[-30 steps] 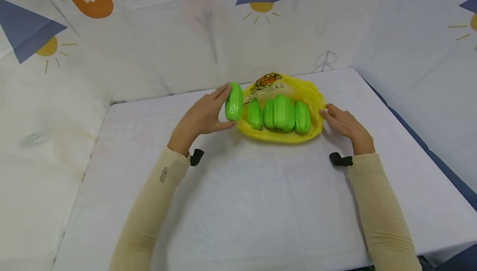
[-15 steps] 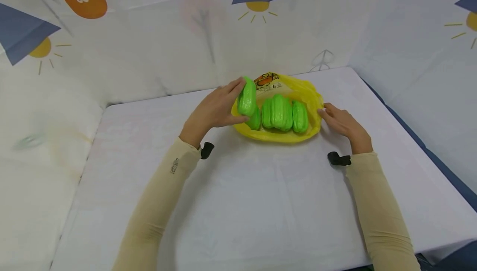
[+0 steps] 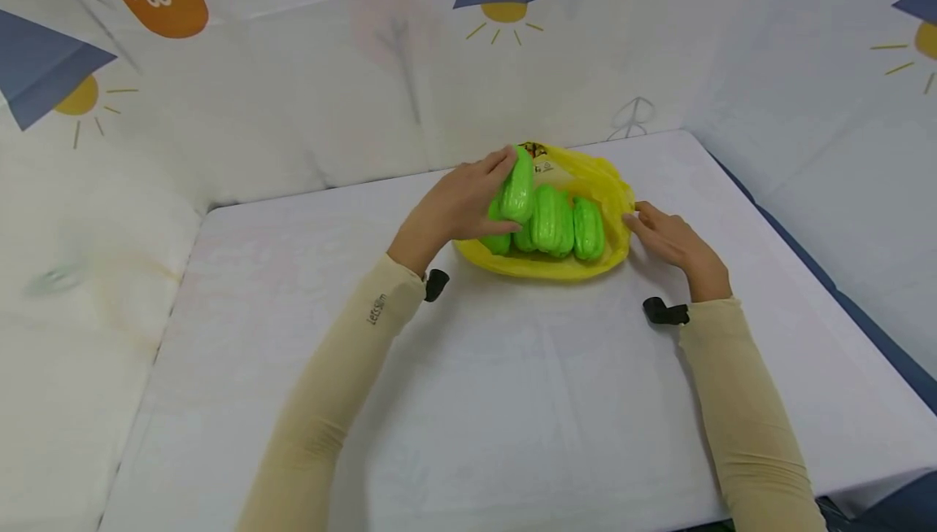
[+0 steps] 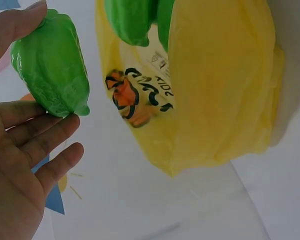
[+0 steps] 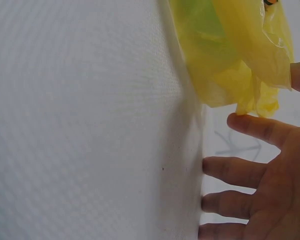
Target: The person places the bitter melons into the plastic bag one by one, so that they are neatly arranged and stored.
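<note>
My left hand (image 3: pixel 464 198) pinches a glossy green, ribbed, fruit-shaped piece (image 3: pixel 518 186) between thumb and fingertips, upright over the left part of a yellow plastic bag (image 3: pixel 542 268). In the left wrist view the piece (image 4: pixel 52 65) has a small nub at its lower end and overlaps no part of the bag (image 4: pixel 220 100). More green pieces (image 3: pixel 554 221) lie side by side inside the open bag; some are partly hidden behind the held one. At the bag's right rim, my right hand (image 3: pixel 669 241) holds the plastic between thumb and forefinger, its other fingers (image 5: pixel 230 204) extended at the table.
The bag sits near the back edge of a table with a white cloth (image 3: pixel 512 402). A white printed curtain (image 3: pixel 307 93) rises right behind it. Black straps (image 3: pixel 666 312) stick out at both wrists.
My left hand has carried the green piece rightward, from beside the bag's left rim to over the bag. The right hand stays at the right rim.
</note>
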The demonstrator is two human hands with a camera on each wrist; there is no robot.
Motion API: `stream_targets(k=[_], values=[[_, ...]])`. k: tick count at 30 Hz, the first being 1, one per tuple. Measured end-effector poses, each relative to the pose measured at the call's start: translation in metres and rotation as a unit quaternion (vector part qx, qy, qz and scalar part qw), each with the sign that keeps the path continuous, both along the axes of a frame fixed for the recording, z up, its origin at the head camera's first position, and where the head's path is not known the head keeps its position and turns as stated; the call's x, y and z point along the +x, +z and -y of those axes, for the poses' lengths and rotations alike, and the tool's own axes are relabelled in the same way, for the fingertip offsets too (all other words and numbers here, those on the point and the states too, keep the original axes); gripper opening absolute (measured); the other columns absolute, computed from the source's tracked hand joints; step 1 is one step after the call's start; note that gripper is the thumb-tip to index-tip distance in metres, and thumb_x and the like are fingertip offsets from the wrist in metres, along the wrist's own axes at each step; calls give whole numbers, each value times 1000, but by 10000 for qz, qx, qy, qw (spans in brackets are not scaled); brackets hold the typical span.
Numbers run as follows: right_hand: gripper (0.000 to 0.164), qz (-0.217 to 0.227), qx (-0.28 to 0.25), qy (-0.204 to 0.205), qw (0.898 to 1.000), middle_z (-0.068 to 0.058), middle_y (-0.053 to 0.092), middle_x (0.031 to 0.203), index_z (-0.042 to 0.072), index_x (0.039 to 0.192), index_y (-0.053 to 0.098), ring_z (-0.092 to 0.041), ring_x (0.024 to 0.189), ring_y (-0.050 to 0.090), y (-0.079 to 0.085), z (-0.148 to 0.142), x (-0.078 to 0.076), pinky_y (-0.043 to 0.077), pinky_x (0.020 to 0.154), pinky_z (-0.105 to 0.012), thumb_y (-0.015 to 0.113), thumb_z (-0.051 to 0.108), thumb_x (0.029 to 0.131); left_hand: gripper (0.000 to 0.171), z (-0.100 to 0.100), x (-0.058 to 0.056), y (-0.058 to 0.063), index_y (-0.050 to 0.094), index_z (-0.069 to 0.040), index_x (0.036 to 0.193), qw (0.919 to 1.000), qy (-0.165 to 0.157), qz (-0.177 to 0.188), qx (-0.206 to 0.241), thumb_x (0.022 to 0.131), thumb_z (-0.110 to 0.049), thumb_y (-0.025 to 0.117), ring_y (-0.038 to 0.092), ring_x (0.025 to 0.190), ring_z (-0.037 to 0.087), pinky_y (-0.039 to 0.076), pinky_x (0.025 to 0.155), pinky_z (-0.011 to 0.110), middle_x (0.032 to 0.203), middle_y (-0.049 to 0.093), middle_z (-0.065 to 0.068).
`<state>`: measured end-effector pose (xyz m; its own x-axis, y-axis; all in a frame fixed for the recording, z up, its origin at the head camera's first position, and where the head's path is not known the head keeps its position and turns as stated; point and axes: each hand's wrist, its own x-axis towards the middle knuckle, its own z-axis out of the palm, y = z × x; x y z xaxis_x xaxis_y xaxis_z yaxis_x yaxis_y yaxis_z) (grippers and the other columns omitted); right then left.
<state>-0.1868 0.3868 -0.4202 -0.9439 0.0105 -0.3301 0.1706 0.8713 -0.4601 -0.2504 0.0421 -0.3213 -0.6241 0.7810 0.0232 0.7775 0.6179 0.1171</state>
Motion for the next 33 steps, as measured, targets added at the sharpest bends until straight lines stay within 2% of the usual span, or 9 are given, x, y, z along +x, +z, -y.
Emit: stream_targets(k=[8, 12, 17, 21, 24, 28, 33], values=[[88, -39, 29, 17, 10000, -36, 25, 152, 6, 156, 12, -57, 137, 26, 0, 0, 0, 23, 110, -71, 15, 70, 96, 103, -30, -5, -11, 16, -1, 156, 9993, -139, -52, -347, 86, -58, 66, 42, 139, 32, 34, 117, 39, 163, 20, 14], [88, -25, 21, 5, 10000, -36, 25, 152, 7, 156, 13, -56, 137, 26, 0, 0, 0, 23, 110, -71, 15, 70, 96, 103, -45, -6, -17, 15, -6, 158, 9989, -148, 42, -454, 86, -61, 64, 45, 136, 31, 37, 115, 38, 162, 22, 12], [88, 3, -5, -23, 10000, -36, 26, 152, 7, 155, 15, -56, 137, 27, 0, 1, 0, 24, 109, -71, 16, 71, 96, 96, -65, -7, -25, 9, -18, 159, 9978, -45, 262, -611, 89, -65, 55, 39, 141, 31, 35, 117, 41, 164, 17, 10], [89, 50, -11, -54, 10000, -37, 26, 152, 6, 156, 14, -56, 136, 28, -1, 1, 1, 25, 109, -71, 16, 71, 95, 95, -80, -5, -33, 10, -22, 160, 9956, -32, 356, -867, 89, -67, 53, 39, 141, 30, 35, 117, 43, 163, 17, 10], [88, 37, -14, -56, 10000, -36, 27, 151, 6, 156, 14, -55, 136, 28, -2, 1, 1, 25, 109, -71, 16, 71, 96, 95, -88, -1, -42, 12, -23, 159, 9919, -149, 383, -1205, 87, -68, 55, 35, 143, 27, 31, 119, 42, 163, 19, 10], [88, -15, 2, -30, 10000, -36, 28, 151, 6, 155, 15, -55, 137, 28, -4, 2, 0, 25, 109, -71, 16, 71, 96, 95, -93, 4, -55, 13, -24, 159, 9892, -179, 210, -1440, 87, -69, 55, 25, 148, 25, 20, 123, 42, 163, 19, 8], [89, -25, 52, -39, 10000, -37, 29, 150, 5, 155, 15, -55, 136, 29, -3, 2, 1, 26, 108, -71, 16, 71, 96, 95, -95, 7, -62, 11, -25, 159, 9916, -33, 92, -1289, 87, -71, 52, 19, 150, 25, 16, 124, 43, 163, 17, 7]])
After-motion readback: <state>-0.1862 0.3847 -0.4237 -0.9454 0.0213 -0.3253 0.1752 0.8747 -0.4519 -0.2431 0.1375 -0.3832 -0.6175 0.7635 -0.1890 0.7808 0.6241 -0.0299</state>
